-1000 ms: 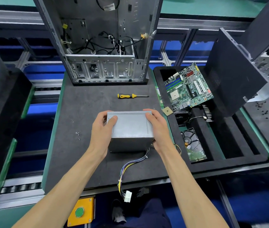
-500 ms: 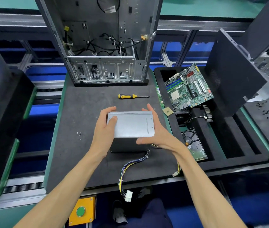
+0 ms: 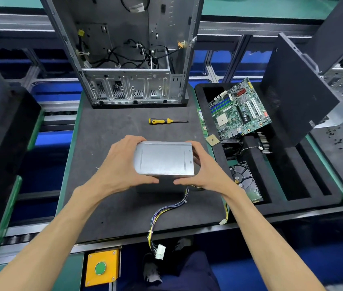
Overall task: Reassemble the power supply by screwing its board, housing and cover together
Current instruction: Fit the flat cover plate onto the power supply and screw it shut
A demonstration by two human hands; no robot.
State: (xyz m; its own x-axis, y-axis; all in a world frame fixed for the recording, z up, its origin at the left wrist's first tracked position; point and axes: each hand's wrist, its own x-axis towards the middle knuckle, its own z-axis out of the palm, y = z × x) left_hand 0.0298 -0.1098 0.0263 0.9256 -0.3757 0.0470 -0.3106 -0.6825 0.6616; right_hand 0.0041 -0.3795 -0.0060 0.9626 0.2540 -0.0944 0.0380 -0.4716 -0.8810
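Observation:
The grey metal power supply (image 3: 163,159) stands on the dark foam mat (image 3: 103,206) in the middle of the bench, its flat cover facing up. My left hand (image 3: 117,164) grips its left side, thumb along the near edge. My right hand (image 3: 206,171) grips the right side, thumb on the near edge too. A bundle of coloured wires (image 3: 166,208) runs from under the unit to a white connector (image 3: 159,251) hanging over the bench front. A yellow-and-black screwdriver (image 3: 167,121) lies on the mat behind the unit. A few small screws (image 3: 97,168) lie left of my left hand.
An open computer case (image 3: 128,59) stands upright at the back. A black foam tray (image 3: 271,185) on the right holds a motherboard (image 3: 238,111), a hard drive (image 3: 247,181) and a CPU chip (image 3: 212,140). A black side panel (image 3: 296,91) leans at right. A yellow box with a green button (image 3: 101,267) sits below the bench.
My right hand came off the unit's far right corner, swung round open, and now grips the right side with its thumb on the near edge. The left thumb moved to the near edge.

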